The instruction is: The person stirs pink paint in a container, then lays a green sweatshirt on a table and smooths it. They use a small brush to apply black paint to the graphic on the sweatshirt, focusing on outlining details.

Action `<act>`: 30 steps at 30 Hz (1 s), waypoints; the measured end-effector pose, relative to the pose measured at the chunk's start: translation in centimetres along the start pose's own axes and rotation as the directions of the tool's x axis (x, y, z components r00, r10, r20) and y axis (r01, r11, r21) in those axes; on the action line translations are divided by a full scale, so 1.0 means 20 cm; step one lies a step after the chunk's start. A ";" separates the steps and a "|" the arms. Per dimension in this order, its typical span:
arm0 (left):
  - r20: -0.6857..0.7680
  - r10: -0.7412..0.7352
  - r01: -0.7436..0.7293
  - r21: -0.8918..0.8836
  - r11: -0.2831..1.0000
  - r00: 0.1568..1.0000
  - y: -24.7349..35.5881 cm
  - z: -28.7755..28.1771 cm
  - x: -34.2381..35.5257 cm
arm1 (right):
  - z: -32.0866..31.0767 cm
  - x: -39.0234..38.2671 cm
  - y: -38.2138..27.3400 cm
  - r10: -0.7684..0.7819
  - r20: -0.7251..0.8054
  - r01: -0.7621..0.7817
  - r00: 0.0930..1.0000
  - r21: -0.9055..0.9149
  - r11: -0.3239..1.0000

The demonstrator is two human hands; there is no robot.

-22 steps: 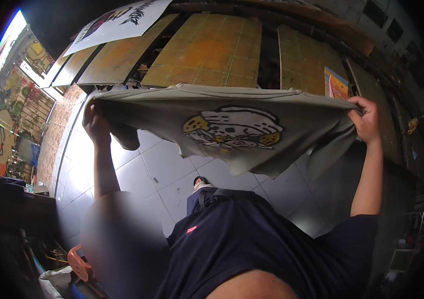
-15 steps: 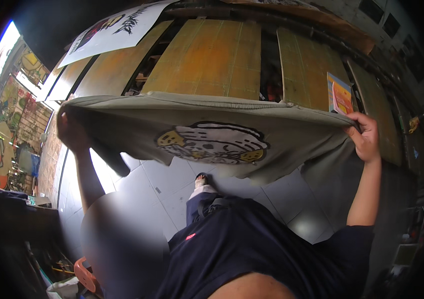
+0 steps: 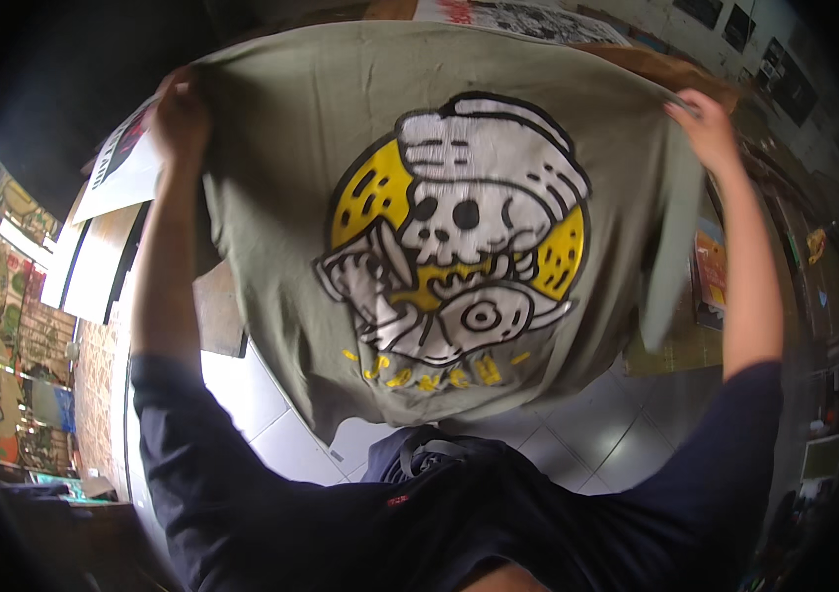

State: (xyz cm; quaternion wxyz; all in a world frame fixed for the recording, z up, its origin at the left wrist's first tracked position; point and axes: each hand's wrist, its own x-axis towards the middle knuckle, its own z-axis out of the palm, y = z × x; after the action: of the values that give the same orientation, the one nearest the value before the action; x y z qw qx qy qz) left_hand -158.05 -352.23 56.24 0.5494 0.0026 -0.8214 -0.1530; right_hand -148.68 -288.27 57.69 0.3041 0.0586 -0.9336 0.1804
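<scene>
An olive-grey T-shirt (image 3: 271,217) hangs spread wide in front of me, its upper edge stretched between my two hands. On its face is a large print (image 3: 479,232) of a white skull in a wrapped headpiece over a yellow disc, with yellow lettering below. My left hand (image 3: 181,120) is closed on the upper left corner, somewhat blurred and in shadow. At the upper right corner, my right hand (image 3: 708,128) pinches the fabric between thumb and fingers. A loose flap of cloth dangles beside my right forearm. The lower edge sags in front of my waist.
Behind the shirt stand long boards, mostly covered now. A white printed sheet (image 3: 123,163) lies at the far left, and another printed sheet (image 3: 528,22) at the back. A small colourful card or packet (image 3: 709,266) sits on the right. Pale floor tiles (image 3: 592,424) show below.
Both hands have risen and moved farther away, lifting the shirt. Its print, foreshortened before, now faces me nearly in full, and the cloth covers most of the boards.
</scene>
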 end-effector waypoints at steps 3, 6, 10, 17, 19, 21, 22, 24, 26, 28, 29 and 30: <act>0.493 -0.195 0.053 0.287 0.957 0.848 0.02 0.46 -0.27 | 0.53 0.03 -0.05 0.208 -0.083 -0.224 0.974 -0.376 0.899; 0.577 -0.207 0.121 0.184 0.975 0.790 0.25 0.62 -0.65 | 0.87 -0.12 -0.43 0.305 0.128 -0.293 0.944 -0.109 0.950; 0.841 0.207 -0.041 -0.216 0.975 0.500 0.58 0.42 -0.98 | 1.08 -0.43 -0.66 0.109 0.380 -0.084 0.919 -0.081 0.993; 0.887 0.167 -0.169 -0.103 0.980 0.430 0.48 0.43 -1.12 | 1.29 -0.57 -0.62 0.199 0.374 -0.106 0.906 -0.254 0.961; 0.880 0.165 -0.143 -0.112 0.983 0.445 0.47 0.44 -1.13 | 1.31 -0.59 -0.59 0.179 0.346 -0.085 0.921 -0.271 0.959; 0.878 0.169 -0.146 -0.115 0.983 0.447 0.45 0.45 -1.15 | 1.31 -0.59 -0.61 0.164 0.321 -0.067 0.933 -0.293 0.954; 0.880 0.172 -0.150 -0.117 0.982 0.443 0.45 0.46 -1.15 | 1.31 -0.58 -0.60 0.166 0.325 -0.067 0.931 -0.295 0.953; 0.883 0.181 -0.158 -0.123 0.980 0.434 0.45 0.45 -1.14 | 1.31 -0.59 -0.60 0.198 0.324 -0.098 0.925 -0.300 0.949; 0.866 0.201 -0.158 -0.143 0.977 0.458 0.44 0.46 -1.15 | 1.31 -0.59 -0.59 0.197 0.321 -0.099 0.926 -0.298 0.949; 0.871 0.209 -0.157 -0.154 0.975 0.444 0.46 0.50 -1.12 | 1.31 -0.59 -0.58 0.215 0.326 -0.125 0.921 -0.275 0.953; 0.873 0.174 -0.172 -0.106 0.979 0.455 0.49 0.51 -1.09 | 1.30 -0.57 -0.58 0.223 0.330 -0.143 0.917 -0.250 0.958; 0.875 0.158 -0.085 -0.134 0.987 0.458 0.50 0.56 -1.03 | 1.30 -0.56 -0.57 0.232 0.333 -0.162 0.914 -0.226 0.961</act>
State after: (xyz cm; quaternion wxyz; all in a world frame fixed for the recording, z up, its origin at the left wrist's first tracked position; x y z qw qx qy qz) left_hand -158.29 -336.48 36.30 0.0561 -0.1544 -0.9788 -0.1220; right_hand -151.38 -308.64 35.00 0.1143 -0.0342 -0.9873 0.1050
